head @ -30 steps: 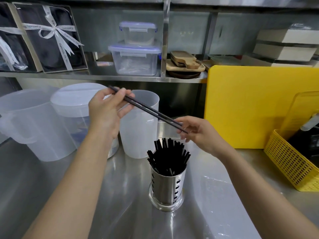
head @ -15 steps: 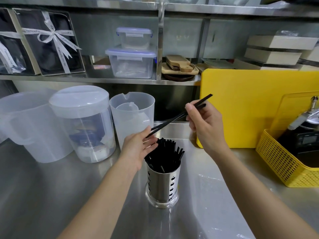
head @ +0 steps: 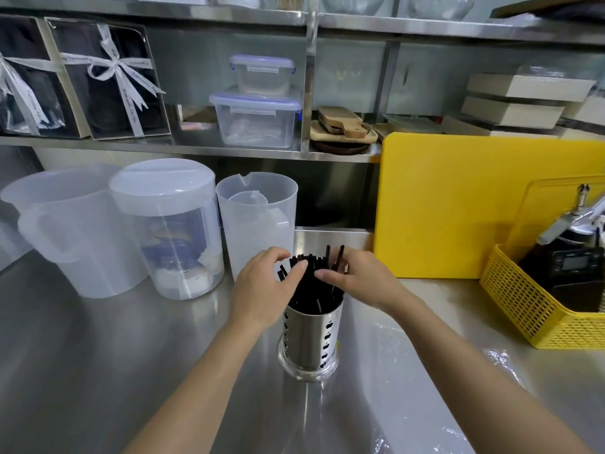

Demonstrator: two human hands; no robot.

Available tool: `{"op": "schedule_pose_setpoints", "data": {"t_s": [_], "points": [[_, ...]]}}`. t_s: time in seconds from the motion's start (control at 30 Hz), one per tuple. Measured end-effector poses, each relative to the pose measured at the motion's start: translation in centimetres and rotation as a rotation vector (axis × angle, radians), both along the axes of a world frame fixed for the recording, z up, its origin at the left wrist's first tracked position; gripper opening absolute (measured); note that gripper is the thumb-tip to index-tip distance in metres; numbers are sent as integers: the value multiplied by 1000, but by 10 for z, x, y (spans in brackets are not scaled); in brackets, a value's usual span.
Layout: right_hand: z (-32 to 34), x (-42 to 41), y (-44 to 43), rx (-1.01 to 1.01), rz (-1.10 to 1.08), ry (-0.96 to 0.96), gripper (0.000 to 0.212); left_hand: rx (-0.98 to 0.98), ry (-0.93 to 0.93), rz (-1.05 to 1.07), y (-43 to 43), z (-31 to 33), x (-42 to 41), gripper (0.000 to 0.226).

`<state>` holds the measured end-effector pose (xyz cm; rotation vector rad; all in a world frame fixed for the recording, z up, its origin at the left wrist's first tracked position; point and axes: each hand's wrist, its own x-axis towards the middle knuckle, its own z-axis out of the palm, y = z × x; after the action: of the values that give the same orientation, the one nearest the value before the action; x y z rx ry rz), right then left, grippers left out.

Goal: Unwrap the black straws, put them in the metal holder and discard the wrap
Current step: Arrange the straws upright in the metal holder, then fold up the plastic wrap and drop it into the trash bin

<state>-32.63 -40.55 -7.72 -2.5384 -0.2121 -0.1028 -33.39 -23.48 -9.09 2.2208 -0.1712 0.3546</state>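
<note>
Slanting above the bench [head: 98,355] a moment ago, the last black straws [head: 311,290] now stand upright in the metal holder [head: 311,335], just under the right hand [head: 357,280], whose grip pinches their tops; the left hand [head: 265,290] curls round the bundle alongside. Clear wrap [head: 501,358], seemingly, lies rightward, nearer that right hand.

Two straws [head: 311,286] held level above holder [head: 311,335] a second ago, then tilted tip-down, now stand in it with rest, tops sticking up higher. Left hand [head: 262,286] dropped from upper left to bundle; right hand [head: 360,276] lowered too. Fingers of both now curl round straw tops.
</note>
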Motion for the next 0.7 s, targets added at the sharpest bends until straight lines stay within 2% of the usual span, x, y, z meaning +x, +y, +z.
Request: {"op": "schedule_pose_setpoints", "data": {"t_s": [0.2,0.4,0.47,0.6,0.7], "points": [[-2,-17,-16,-20,-62,-152,40,132,-184,-110,-8,3,-26,42],[-3,-58,-54,10,-175,-183,51,230,-319,-302,-48,0,-59,43],[-16,-77,-72,-17,-246,-148,52,282,-288,-381,-65,-17,-71,47],[-58,-121,-109,-90,-423,-15,58,376,-47,-511,-94,-57,-96,62],[-91,-150,-133,-182,-548,116,60,459,84,-548,-107,-89,-107,62]]}}
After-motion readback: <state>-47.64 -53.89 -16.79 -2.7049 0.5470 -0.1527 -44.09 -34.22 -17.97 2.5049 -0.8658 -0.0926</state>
